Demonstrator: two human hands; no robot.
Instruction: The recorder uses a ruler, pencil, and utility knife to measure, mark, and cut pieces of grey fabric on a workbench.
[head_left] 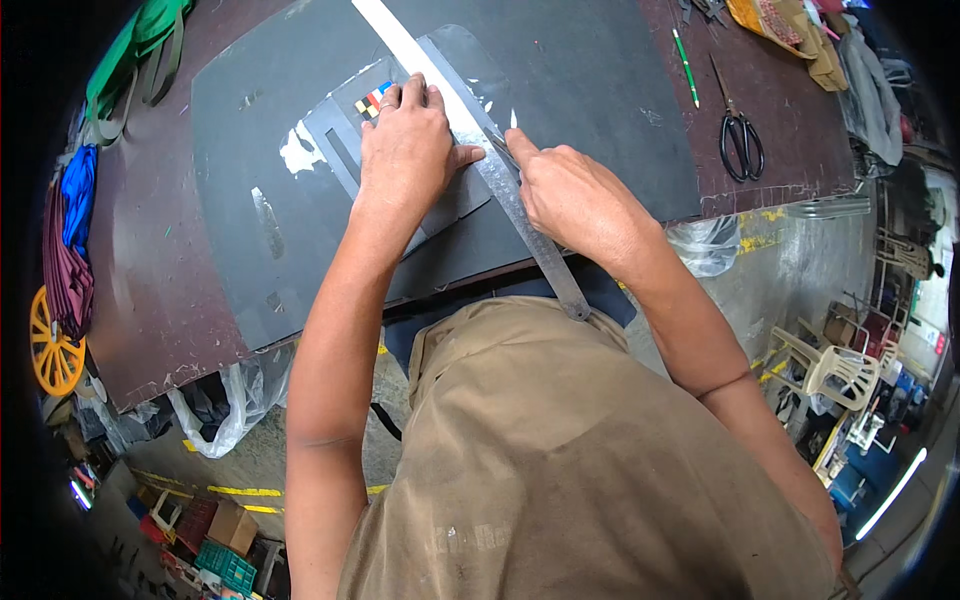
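A long metal ruler [540, 245] lies slantwise over a dark grey sheet [460, 200] with a small multicoloured patch [374, 100] on it. My left hand [408, 140] presses down with fingers spread, its thumb on the ruler and the fingertips beside the ruler's upper part. At the ruler's right edge, my right hand [575, 190] is closed round a knife [497, 142]. Only the knife's thin dark blade shows; the handle is hidden in the fist. Beneath them lies a large dark grey mat [620, 130] with pale worn spots.
On the brown table [150, 240], black-handled scissors [741, 148] and a green pencil [686, 70] lie to the right. Blue and maroon folded cloth [76, 220] and a yellow wheel [55, 345] are at the left edge. A plastic chair [842, 375] stands off to the right.
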